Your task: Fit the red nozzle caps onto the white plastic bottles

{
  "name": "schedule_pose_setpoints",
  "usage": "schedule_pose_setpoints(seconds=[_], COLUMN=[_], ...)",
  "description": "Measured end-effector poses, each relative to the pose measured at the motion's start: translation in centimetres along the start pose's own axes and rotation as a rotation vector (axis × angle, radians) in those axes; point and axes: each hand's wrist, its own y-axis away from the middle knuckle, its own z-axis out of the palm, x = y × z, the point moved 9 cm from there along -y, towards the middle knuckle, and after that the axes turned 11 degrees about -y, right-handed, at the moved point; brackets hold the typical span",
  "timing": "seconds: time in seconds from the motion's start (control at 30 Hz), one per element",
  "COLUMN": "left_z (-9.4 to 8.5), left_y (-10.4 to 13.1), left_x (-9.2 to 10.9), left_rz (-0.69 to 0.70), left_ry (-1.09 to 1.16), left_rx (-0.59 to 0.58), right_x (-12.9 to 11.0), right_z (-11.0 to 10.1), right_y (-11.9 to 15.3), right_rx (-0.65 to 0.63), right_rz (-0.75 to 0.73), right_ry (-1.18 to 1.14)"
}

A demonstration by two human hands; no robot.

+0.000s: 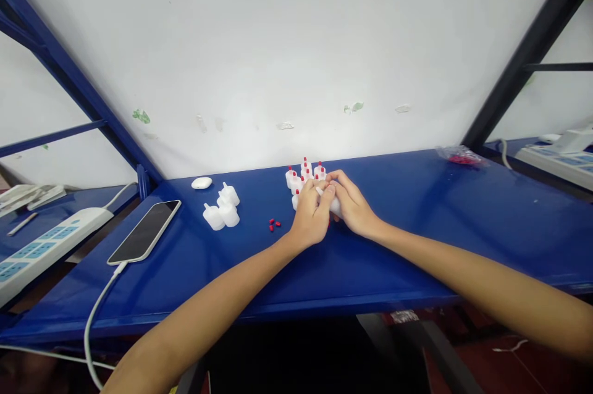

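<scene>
My left hand (311, 213) and my right hand (352, 202) meet near the middle of the blue table, both closed around one white bottle (334, 205). The bottle lies tilted between them, its pale nozzle pointing up and left; no red cap shows on it. Just behind and left of my hands stand several white bottles with red caps (295, 183), partly hidden by my fingers. To the left, several white bottles without caps (228, 213) stand in a small group. Loose red caps (272, 228) lie on the table between that group and my left hand.
A phone (146, 232) with a white cable lies at the left of the blue table (398, 270). A white rounded case (201, 183) is near the wall. A plastic bag with red pieces (462, 157) lies at the back right. Power strips (50, 246) sit beyond the left frame.
</scene>
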Motion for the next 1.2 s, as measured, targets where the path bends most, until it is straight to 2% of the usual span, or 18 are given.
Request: schedule_pose_setpoints(seconds=[0.1, 0.23, 0.37, 0.5, 0.63, 0.73, 0.9, 1.1, 1.2], left_z=[0.3, 0.9, 0.8, -0.1, -2.1, -2.5, -0.6, 0.0, -0.1], left_y=[0.4, 1.0, 1.1, 0.6, 0.0, -0.2, 0.3, 0.6, 0.7], left_x=[-0.5, -1.2, -1.5, -2.1, -2.4, -1.5, -0.5, -1.0, -0.6], left_rz=[-0.067, -0.167, -0.235, -0.244, -0.197, -0.122, -0.072, -0.079, -0.051], left_ry=[0.126, 0.308, 0.418, 0.425, 0.338, 0.266, 0.357, 0.359, 0.353], left_rx=[0.034, 0.008, 0.05, 0.127, 0.196, 0.143, -0.019, -0.071, -0.11], right_x=[0.0, 0.0, -0.2, 0.0, 0.2, -0.2, -1.3, -1.9, -1.7], right_z=[0.3, 1.0, 1.3, 0.7, 0.3, 0.4, 0.7, 0.7, 0.9], right_y=[0.2, 0.3, 0.1, -0.2, -0.3, -0.2, 0.2, 0.3, 0.3], right_rx=[-0.022, -0.07, -0.096, -0.056, -0.04, -0.039, -0.003, -0.008, -0.04], right_rz=[-0.007, 0.035, 0.043, 0.027, 0.02, 0.014, 0.012, -0.028, -0.02], right_ry=[-0.045, -0.135, -0.194, -0.107, -0.011, 0.012, -0.017, -0.057, -0.057])
